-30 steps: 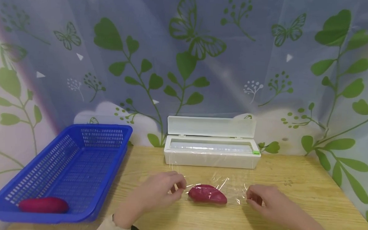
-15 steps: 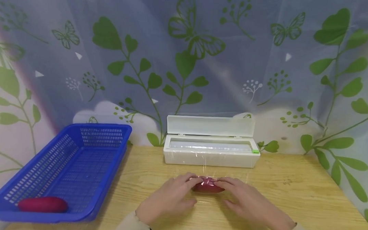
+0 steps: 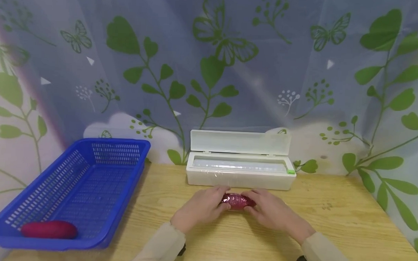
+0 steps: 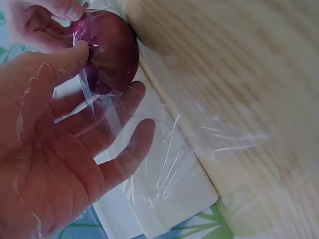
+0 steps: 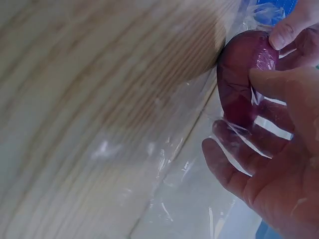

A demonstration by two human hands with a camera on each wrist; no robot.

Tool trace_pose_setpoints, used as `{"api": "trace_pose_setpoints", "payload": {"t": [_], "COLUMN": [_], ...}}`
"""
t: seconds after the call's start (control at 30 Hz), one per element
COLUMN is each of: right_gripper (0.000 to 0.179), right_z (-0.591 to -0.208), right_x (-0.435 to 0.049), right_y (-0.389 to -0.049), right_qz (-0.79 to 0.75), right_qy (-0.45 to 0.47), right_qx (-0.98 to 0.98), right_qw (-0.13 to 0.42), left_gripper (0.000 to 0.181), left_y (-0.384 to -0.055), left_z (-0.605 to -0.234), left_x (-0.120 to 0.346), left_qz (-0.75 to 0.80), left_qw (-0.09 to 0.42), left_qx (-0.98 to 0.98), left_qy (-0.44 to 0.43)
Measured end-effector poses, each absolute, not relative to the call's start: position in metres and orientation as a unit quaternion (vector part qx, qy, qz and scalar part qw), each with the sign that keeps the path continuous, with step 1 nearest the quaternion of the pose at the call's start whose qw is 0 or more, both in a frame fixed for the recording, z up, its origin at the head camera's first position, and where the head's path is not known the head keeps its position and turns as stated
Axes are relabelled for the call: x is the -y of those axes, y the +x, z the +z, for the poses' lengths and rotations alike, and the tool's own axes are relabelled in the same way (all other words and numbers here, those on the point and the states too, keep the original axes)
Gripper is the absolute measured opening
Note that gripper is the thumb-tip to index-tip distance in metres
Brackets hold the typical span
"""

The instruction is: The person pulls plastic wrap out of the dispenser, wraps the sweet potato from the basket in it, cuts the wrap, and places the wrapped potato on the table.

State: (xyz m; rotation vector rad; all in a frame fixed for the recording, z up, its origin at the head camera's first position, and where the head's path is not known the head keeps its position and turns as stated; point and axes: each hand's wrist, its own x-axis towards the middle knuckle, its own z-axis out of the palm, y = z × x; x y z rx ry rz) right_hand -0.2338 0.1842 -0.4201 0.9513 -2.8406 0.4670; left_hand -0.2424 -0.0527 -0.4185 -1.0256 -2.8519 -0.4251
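A red-skinned sweet potato (image 3: 237, 202) lies crosswise near the middle of the table, with shiny cling film wrapped over it. My left hand (image 3: 202, 208) holds its left end between thumb and fingers. At the other end my right hand (image 3: 273, 211) grips it the same way. Loose cling film (image 4: 169, 164) spreads past the left fingers in the left wrist view. In the right wrist view, the right thumb lies on the wrapped sweet potato (image 5: 241, 74) and the fingers curl beneath. Behind both hands stands a white cling film dispenser (image 3: 240, 180), lid raised, roll inside.
To the left is a blue plastic basket (image 3: 121, 204) with another red sweet potato (image 3: 49, 229) in its near end. A patterned curtain (image 3: 253, 89) hangs behind the wooden table (image 3: 345, 222). The dispenser has a green tab (image 3: 291, 172) at its right end.
Both hands have come inward from the film's edges to the sweet potato, folding film over it. Hands and sweet potato have then moved away from me, closer to the dispenser.
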Motion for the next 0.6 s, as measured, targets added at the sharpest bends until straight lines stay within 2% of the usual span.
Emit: {"api": "trace_pose_setpoints", "payload": {"t": [0.2, 0.4, 0.6], "right_gripper": [0.041, 0.044, 0.034], "right_z": [-0.424, -0.423, -0.416], "right_x": [-0.184, -0.191, -0.225], "right_y": [-0.240, -0.239, -0.243], "right_qz": [0.173, 0.202, 0.251], "right_qy": [0.292, 0.267, 0.237], "right_qx": [0.938, 0.940, 0.921], "right_qw": [0.065, 0.063, 0.178], "left_gripper": [0.030, 0.033, 0.036], "left_y": [-0.251, -0.251, -0.243], "left_z": [-0.417, -0.413, -0.406], "left_x": [0.049, 0.047, 0.049], "left_qz": [-0.145, -0.127, -0.123], "left_qw": [0.036, 0.055, 0.055], "left_qx": [0.938, 0.943, 0.946], "left_qy": [-0.313, -0.302, -0.293]}}
